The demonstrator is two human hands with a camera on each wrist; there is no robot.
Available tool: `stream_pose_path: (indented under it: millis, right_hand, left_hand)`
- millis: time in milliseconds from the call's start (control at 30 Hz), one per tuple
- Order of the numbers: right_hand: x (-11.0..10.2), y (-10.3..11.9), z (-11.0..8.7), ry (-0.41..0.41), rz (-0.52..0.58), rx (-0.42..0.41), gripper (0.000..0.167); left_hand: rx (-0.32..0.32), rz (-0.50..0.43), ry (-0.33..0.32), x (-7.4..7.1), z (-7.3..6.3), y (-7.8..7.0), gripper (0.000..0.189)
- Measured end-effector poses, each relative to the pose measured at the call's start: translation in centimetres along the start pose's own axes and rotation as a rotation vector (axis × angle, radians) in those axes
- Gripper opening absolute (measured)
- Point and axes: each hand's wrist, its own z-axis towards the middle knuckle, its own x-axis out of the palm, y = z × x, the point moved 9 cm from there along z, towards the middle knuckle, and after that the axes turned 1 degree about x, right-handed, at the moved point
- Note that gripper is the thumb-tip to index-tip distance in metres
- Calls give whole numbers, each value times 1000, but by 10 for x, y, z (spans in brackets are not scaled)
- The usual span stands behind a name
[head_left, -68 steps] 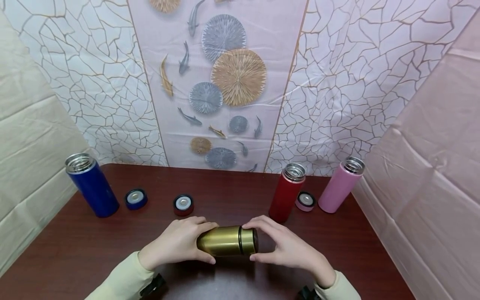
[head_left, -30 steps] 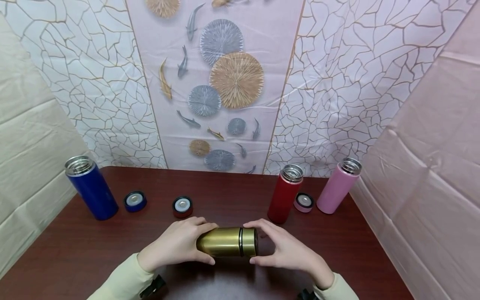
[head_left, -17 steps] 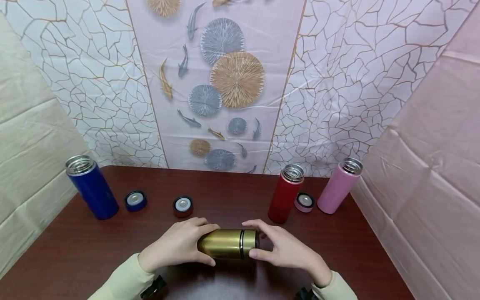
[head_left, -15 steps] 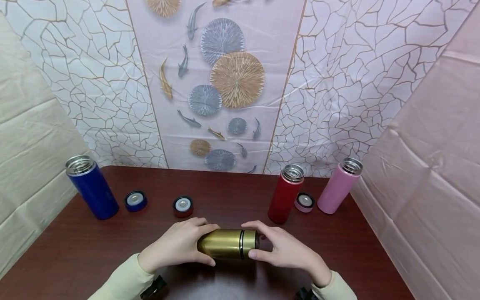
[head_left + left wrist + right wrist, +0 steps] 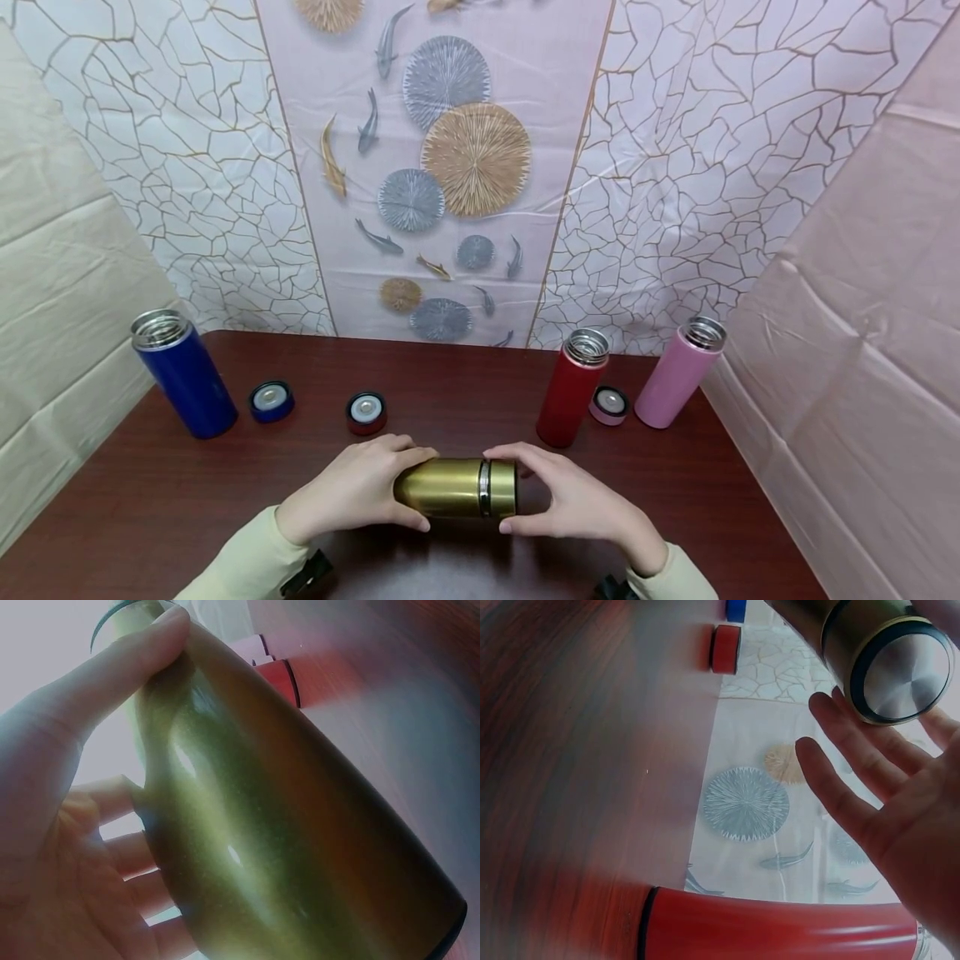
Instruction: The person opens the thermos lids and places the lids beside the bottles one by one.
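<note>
My left hand point(image 5: 360, 487) grips the body of a gold vacuum flask point(image 5: 442, 487), held sideways over the table. In the left wrist view its thumb lies along the gold flask point(image 5: 247, 825), with the other fingers partly hidden behind. At the other end, my right hand point(image 5: 570, 492) pinches the gold cap point(image 5: 504, 488), thumb at the near side and fingers at the far side. A silver threaded band shows between cap and body. The right wrist view shows the cap's round metallic top point(image 5: 907, 675) with the right hand point(image 5: 900, 780) around it.
Uncapped flasks stand at the back: blue point(image 5: 187, 379) on the left, red point(image 5: 570, 396) and pink point(image 5: 678, 379) on the right. A blue cap point(image 5: 271, 402), a dark red cap point(image 5: 366, 413) and a pink cap point(image 5: 609, 405) lie inner side up on the brown table point(image 5: 450, 375).
The cap has shifted slightly right from the body, and the gap between them now shows more silver thread. My right thumb and fingers have changed position around the cap. My left hand stays put.
</note>
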Motion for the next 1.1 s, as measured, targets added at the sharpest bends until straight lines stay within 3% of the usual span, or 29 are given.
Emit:
stream_pose_path:
  millis: [200, 367, 600, 800, 1100]
  right_hand:
    - [1, 1, -2, 4, 35, -23, 74]
    - [1, -2, -1, 6, 48, 1, 65]
    - [6, -7, -2, 28, -30, 35, 56]
    - [6, -8, -3, 45, -20, 70, 61]
    - [5, -7, -6, 21, -5, 51, 75]
  left_hand:
    - [4, 8, -2, -1, 0, -1, 76]
    - [8, 13, -3, -2, -1, -3, 77]
    - [12, 14, 4, -2, -1, -5, 77]
    - [15, 10, 15, -1, -1, -5, 76]
    - [14, 24, 8, -1, -1, -5, 76]
